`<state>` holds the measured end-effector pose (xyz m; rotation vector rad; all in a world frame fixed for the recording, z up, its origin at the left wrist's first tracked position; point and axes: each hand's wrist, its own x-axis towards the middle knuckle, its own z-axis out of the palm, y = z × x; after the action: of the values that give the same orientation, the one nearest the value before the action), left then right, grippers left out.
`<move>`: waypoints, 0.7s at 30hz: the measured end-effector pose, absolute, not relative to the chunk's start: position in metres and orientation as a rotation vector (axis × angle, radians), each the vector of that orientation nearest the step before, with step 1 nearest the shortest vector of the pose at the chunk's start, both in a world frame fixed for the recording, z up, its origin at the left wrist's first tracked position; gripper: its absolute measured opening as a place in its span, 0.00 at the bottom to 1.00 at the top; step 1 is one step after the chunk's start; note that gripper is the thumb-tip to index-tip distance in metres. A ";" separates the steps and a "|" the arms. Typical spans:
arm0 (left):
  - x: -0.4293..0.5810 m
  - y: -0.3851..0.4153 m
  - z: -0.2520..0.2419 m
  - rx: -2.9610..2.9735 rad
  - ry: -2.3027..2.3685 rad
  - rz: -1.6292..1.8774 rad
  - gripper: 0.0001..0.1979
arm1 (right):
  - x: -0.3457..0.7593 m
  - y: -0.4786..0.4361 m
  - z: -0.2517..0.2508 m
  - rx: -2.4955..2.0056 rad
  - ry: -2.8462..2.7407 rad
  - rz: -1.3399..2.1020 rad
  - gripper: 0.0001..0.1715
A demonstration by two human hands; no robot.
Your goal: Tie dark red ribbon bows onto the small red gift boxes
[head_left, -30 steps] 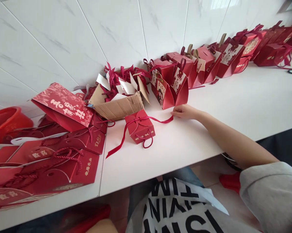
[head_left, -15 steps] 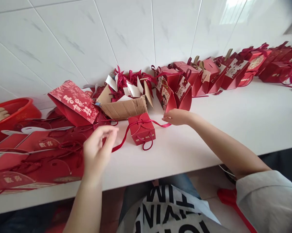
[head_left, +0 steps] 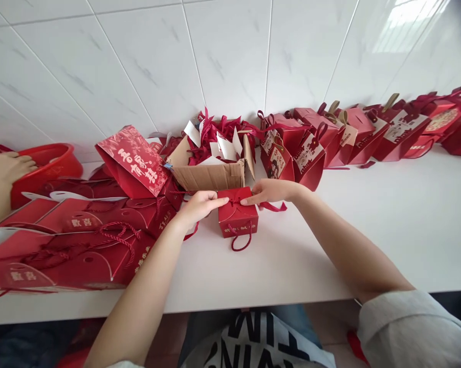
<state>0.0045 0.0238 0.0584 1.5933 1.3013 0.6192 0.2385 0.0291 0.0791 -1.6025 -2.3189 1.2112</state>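
Note:
A small red gift box (head_left: 238, 225) stands upright on the white table, with a red cord handle (head_left: 241, 249) hanging over its front. A red ribbon (head_left: 277, 207) crosses its lid, and its two ends trail out to the sides. My left hand (head_left: 200, 208) is closed on the ribbon, thumb at the left of the lid's middle. From the other side my right hand (head_left: 271, 192) pinches the ribbon, its thumb close to the left one. The ribbon's crossing lies between both thumbs, partly covered by them.
Behind the box stands a cardboard carton (head_left: 207, 176) of red ribbons and white cards. Flat red boxes (head_left: 65, 255) are stacked at left. Finished-looking red boxes (head_left: 402, 130) line the wall at right. Another person's hand (head_left: 13, 166) reaches into a red basin (head_left: 67, 161).
Both hands have come inward from holding the ribbon stretched out sideways, and now meet on the box lid. The view has shifted slightly, while the box stays on the table.

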 end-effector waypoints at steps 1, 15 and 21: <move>0.004 0.024 0.056 1.577 1.278 0.637 0.24 | 0.241 0.030 0.078 -1.567 -2.260 1.303 0.33; 0.003 0.012 0.039 1.402 1.049 0.816 0.20 | 0.256 0.041 0.062 -1.281 -2.097 1.611 0.31; -0.003 0.015 0.037 1.434 0.996 0.784 0.20 | 0.263 0.042 0.066 -1.405 -2.133 1.599 0.28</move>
<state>-0.0030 0.0146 0.0367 1.4344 0.9963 0.7843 0.2626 0.0415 0.0657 -1.4049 -2.1331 1.5993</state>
